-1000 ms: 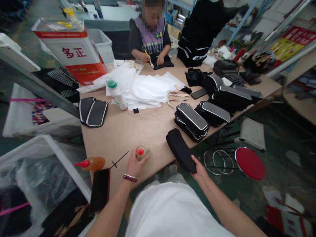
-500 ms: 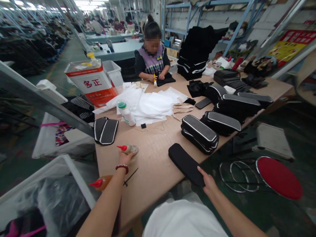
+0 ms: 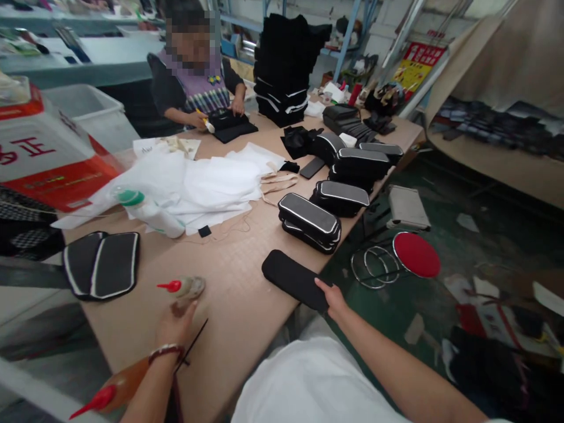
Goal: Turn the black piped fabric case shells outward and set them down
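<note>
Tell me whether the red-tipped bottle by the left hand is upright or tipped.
Tipped: the red-tipped bottle lies on its side on the table, nozzle pointing left, the left hand touching it.

One view only, from the person's head, looking forward and steeply down over a white shirt front onto the table (image 3: 247, 305). Left hand (image 3: 175, 322) and right hand (image 3: 333, 298) sit close, low in the frame. Beyond the hands the table runs away to a seated person (image 3: 194, 82), with floor right of the right hand
</note>
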